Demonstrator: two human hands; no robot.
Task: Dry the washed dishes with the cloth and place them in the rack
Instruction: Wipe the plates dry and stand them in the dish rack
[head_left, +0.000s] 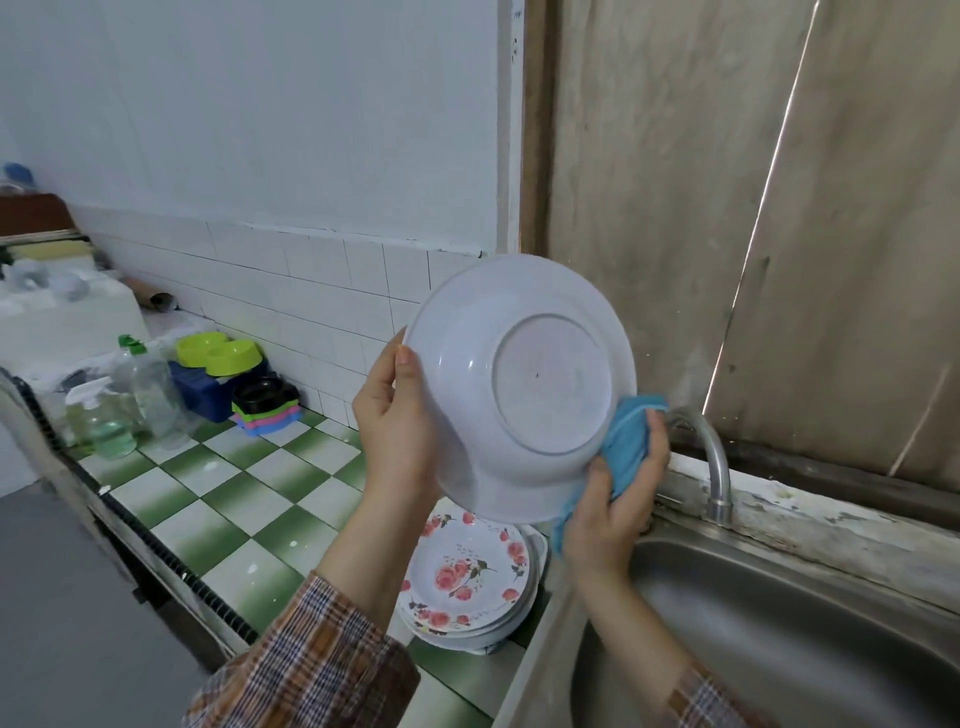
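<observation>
Drying step: white dish (519, 384) raised on edge, underside toward the viewer, well above the right end of the bench (234, 499), over its seam with the sink (779, 623). Left hand (395, 421) gripping the left rim, thumb lapped over the edge onto the underside, fingers hidden behind. Right hand (618, 499) curled round a bunched blue cloth (631, 436), pressing it against the lower right rim; reach of the cloth onto the hidden inner face not to be told. Directly below, at the bench's right edge beside the sink: stack of flowered plates (467, 571), nested; dried or not, not to be told. No rack identifiable in view. Tap (711, 457) just beyond the right hand, spout over the sink. Hazards, as judged: (1) slip of the dish from a one-sided hold on a possibly wet rim, brought on by the cloth's sideways push against the unsupported edge, with a fall onto the stack below or the sink's lip; (2) knock of rim or knuckles against the tap, brought on by a wider wiping stroke; (3) damp left along the foot ring and inner face, brought on by wiping the rim alone
</observation>
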